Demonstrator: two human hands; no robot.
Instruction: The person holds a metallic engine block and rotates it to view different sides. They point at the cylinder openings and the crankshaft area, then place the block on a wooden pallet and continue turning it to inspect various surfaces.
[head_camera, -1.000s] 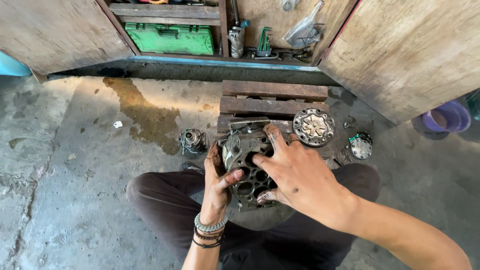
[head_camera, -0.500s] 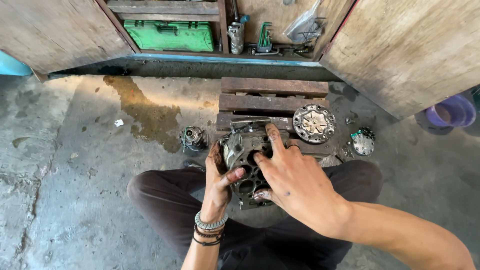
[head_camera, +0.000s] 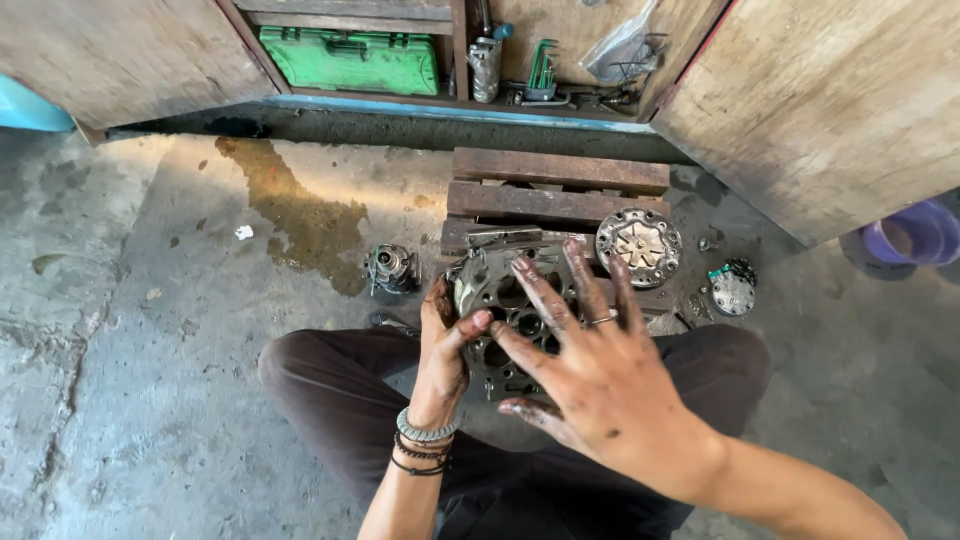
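Greasy grey metal engine casing (head_camera: 505, 320) sits on my lap, just before the wooden pallet (head_camera: 555, 195). Left hand (head_camera: 445, 345) grips its edge; right hand (head_camera: 590, 375) spread wide on top. Probably inspecting; next needs a firm two-hand turn.

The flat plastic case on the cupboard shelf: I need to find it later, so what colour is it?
The flat plastic case is bright green, shown clearly in the head view.

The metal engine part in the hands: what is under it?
Under the engine part are the person's lap in dark trousers and, at its far edge, a wooden pallet. The left hand and right hand cover its sides, so its underside is hidden.
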